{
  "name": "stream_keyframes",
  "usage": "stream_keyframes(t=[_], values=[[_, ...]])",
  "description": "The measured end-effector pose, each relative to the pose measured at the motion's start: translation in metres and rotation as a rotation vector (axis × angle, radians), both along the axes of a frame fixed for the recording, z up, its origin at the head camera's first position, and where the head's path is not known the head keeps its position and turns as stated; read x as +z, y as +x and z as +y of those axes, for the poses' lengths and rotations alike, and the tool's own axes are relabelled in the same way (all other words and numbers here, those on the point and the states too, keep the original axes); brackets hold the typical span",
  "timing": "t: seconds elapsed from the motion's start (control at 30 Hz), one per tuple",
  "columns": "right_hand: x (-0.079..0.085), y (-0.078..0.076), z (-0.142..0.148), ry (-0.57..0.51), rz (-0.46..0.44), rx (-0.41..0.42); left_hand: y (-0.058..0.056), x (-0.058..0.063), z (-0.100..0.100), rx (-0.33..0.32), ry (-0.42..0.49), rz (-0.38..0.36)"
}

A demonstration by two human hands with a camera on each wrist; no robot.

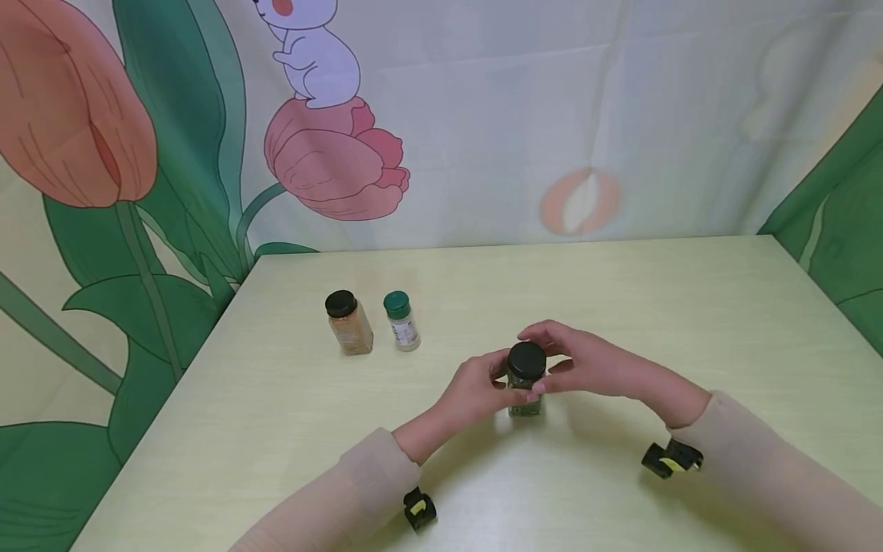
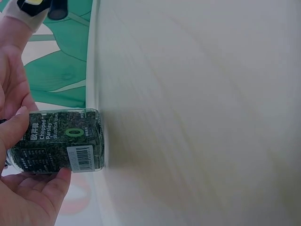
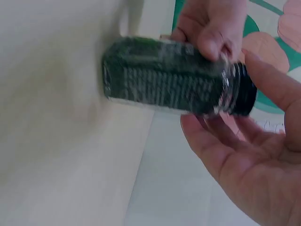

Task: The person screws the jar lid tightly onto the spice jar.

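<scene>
A clear jar of chopped parsley (image 1: 526,404) with a black cap (image 1: 527,360) stands upright at the middle of the table, its base at or very near the tabletop. My left hand (image 1: 476,386) grips it from the left, thumb across the glass and fingers behind, as the left wrist view shows on the jar's label (image 2: 51,129). From the right, my right hand (image 1: 586,360) curls its thumb and fingers round the upper part near the cap. In the right wrist view small white print covers the jar's side (image 3: 164,84), blurred.
Further back on the left stand a black-capped jar of tan seasoning (image 1: 352,330) and a smaller green-capped shaker (image 1: 403,326). The pale table (image 1: 276,429) meets a printed cloth (image 1: 476,153) at the back. Black wrist devices (image 1: 419,509) sit below both sleeves.
</scene>
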State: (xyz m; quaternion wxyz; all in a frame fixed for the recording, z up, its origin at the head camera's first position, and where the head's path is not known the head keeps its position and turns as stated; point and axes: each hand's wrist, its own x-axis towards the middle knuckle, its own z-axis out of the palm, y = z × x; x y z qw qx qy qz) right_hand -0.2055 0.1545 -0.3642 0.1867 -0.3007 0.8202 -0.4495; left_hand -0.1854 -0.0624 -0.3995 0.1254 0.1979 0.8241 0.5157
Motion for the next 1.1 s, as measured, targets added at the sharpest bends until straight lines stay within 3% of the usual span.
stream_keyframes(t=[0.13,0.37,1.1], values=[[0.008,-0.011,0.007,0.048,-0.037,0.107,-0.001,-0.001,0.0,0.003,0.005,-0.014],[0.016,-0.017,0.008,0.058,-0.016,0.177,-0.001,-0.001,0.001,0.005,0.007,-0.03],[0.006,-0.006,-0.001,0.025,0.045,0.046,0.0,-0.001,0.0,-0.007,0.007,0.009]])
